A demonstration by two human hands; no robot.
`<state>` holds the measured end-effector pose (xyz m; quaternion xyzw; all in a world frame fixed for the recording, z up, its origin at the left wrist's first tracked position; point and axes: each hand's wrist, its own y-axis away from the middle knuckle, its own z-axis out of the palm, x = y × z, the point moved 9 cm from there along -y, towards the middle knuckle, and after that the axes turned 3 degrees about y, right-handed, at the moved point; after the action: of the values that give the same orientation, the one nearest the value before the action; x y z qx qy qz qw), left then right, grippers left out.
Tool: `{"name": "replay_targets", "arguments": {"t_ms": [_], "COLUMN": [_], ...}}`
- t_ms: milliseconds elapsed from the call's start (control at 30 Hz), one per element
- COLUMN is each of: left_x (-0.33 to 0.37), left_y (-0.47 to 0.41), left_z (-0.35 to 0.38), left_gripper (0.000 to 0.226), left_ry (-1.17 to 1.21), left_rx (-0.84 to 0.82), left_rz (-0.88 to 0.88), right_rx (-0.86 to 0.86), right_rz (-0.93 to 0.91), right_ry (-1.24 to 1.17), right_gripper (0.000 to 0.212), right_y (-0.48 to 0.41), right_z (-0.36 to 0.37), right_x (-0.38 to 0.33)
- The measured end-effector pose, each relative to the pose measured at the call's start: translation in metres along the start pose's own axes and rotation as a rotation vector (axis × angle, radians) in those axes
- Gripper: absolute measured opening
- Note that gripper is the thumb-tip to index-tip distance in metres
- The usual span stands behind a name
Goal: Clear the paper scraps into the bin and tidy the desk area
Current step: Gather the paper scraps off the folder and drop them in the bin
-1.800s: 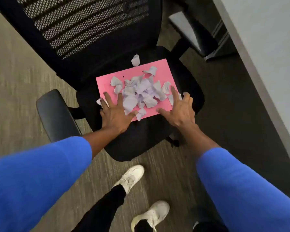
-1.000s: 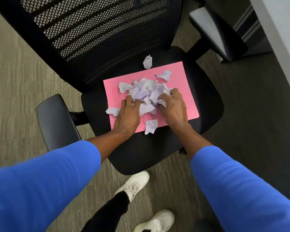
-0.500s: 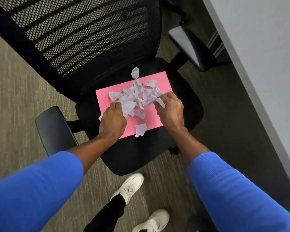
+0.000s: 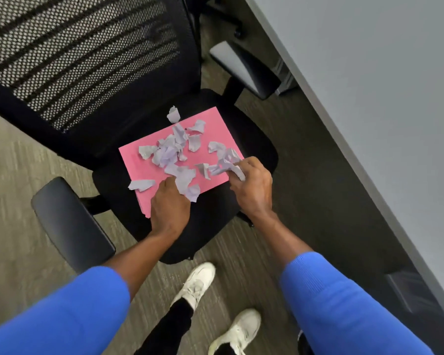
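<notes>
While the pale paper scraps point(image 4: 169, 152) lie loose across a pink sheet point(image 4: 139, 172) on the seat of a black office chair point(image 4: 208, 226) at the centre of the frame, a person in blue sleeves bends over it to gather them. At lower left, the chair's armrest point(image 4: 69, 221) juts toward the carpeted floor point(image 4: 16, 175). One stray scrap point(image 4: 141, 185) hangs over the sheet's left edge, and another point(image 4: 173, 114) sits off its top edge on the seat. The left hand point(image 4: 169, 208) rests on the sheet's near edge, fingers curled shut around a crumpled piece point(image 4: 186, 183), a hold that seems meant both to pin the sheet and to bunch the paper. Just right of centre, the right hand point(image 4: 251, 188) is closed on a wad of scraps point(image 4: 228, 162) at the sheet's right edge. The sheet appears to serve as a tray, keeping the pieces together for carrying. Most scraps are ungathered, so the job looks barely begun. No bin is in view. The grey desk point(image 4: 369, 98) fills the upper right of the frame.
</notes>
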<state>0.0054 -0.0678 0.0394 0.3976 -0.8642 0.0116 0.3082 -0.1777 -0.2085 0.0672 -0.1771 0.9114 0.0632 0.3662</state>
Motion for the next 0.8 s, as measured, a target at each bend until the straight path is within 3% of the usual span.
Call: {"name": "replay_targets", "arguments": {"t_ms": [167, 333, 500, 800], "left_x": [-0.006, 0.000, 0.022, 0.068], "left_y": [0.016, 0.035, 0.069, 0.188], "left_z": [0.008, 0.018, 0.054, 0.184], "left_gripper": [0.018, 0.024, 0.022, 0.016], "left_ry": [-0.029, -0.048, -0.084, -0.262], "left_rx": [-0.025, -0.049, -0.136, -0.452], "left_rz": [-0.071, -0.078, 0.016, 0.299], "right_rx": [0.074, 0.156, 0.221, 0.355], "right_rz": [0.026, 0.076, 0.179, 0.457], "right_ry": [-0.053, -0.074, -0.051, -0.008], "right_gripper": [0.012, 0.011, 0.014, 0.017], "right_y": [0.015, 0.054, 0.121, 0.283], "right_z": [-0.012, -0.039, -0.073, -0.120], "right_x": [0.010, 0.032, 0.074, 0.190]}}
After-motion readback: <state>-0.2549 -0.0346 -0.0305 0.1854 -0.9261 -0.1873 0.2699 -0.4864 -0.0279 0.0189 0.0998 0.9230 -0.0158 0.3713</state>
